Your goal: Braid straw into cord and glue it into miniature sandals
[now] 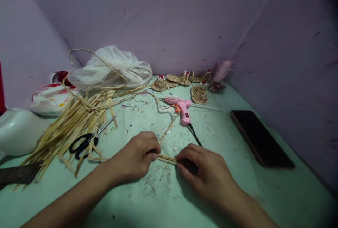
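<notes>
Between my two hands lies a short doubled length of braided straw cord (168,159). My left hand (141,155) is closed, pinching the cord's left end between thumb and fingers. At the other end, the thumb and fingertips of my right hand (202,168) pinch the cord too. From my left hand the braid runs up past a pink glue gun (177,105), then loops away to the left over the straw. The glue gun lies on its side, a glue stick in its back and an orange glow near its trigger.
Black-handled scissors (91,139) lie by a heap of dry straw strips (66,125) on the left, near a dark blade (21,174). Behind are a white plastic bag (113,66) and several small woven straw pieces (199,94) with red and white beads. A phone (260,136) rests at right.
</notes>
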`<state>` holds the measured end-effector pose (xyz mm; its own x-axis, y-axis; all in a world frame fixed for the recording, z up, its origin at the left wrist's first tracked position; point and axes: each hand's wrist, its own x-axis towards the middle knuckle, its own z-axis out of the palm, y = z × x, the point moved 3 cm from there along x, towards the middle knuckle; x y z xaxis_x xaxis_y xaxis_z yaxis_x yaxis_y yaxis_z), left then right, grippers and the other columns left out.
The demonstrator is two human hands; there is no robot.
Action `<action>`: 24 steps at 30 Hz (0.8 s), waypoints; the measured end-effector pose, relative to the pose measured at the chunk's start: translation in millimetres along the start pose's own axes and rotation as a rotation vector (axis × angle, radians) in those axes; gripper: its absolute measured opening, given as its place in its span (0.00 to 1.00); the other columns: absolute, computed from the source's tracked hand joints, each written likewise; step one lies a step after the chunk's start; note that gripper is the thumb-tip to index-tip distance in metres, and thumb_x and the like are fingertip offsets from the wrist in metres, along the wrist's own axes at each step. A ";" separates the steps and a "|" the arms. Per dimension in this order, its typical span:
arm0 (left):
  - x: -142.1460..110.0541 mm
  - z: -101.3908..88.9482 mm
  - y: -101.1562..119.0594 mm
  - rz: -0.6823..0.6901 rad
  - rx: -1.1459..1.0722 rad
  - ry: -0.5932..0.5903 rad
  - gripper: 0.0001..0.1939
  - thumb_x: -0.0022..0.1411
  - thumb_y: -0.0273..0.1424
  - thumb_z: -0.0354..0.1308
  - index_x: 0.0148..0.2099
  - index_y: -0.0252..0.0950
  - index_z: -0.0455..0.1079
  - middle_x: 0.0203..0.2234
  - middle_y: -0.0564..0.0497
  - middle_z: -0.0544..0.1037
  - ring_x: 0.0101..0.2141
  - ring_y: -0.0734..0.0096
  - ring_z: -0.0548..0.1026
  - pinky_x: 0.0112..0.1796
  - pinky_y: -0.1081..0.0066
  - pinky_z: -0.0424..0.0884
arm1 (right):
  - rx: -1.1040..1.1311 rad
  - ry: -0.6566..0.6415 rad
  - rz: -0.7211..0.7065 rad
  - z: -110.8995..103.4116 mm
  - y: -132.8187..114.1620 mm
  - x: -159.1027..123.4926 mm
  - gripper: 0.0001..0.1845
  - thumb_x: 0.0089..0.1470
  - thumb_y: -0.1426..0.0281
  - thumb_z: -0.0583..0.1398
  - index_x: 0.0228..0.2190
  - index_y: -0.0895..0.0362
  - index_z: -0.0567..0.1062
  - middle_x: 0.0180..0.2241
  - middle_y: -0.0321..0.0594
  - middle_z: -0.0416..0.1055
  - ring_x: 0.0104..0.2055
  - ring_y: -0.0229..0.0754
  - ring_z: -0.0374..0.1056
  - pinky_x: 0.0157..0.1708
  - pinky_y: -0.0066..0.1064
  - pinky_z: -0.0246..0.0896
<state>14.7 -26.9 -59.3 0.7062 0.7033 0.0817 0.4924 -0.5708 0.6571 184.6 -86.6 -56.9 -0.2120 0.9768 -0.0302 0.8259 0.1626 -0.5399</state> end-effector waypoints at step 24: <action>-2.1 -0.7 1.0 0.034 -0.019 -0.019 0.06 0.56 0.21 0.47 0.30 0.35 0.61 0.28 0.53 0.67 0.32 0.71 0.64 0.37 0.69 0.61 | -0.056 -0.001 -0.048 1.6 -1.6 1.4 0.08 0.50 0.72 0.55 0.31 0.52 0.73 0.30 0.35 0.71 0.30 0.38 0.66 0.27 0.28 0.54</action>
<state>13.4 -28.7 -58.3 0.7322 0.6751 0.0900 0.4584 -0.5862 0.6680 182.1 -85.7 -57.4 -0.2524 0.9676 -0.0059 0.8426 0.2168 -0.4931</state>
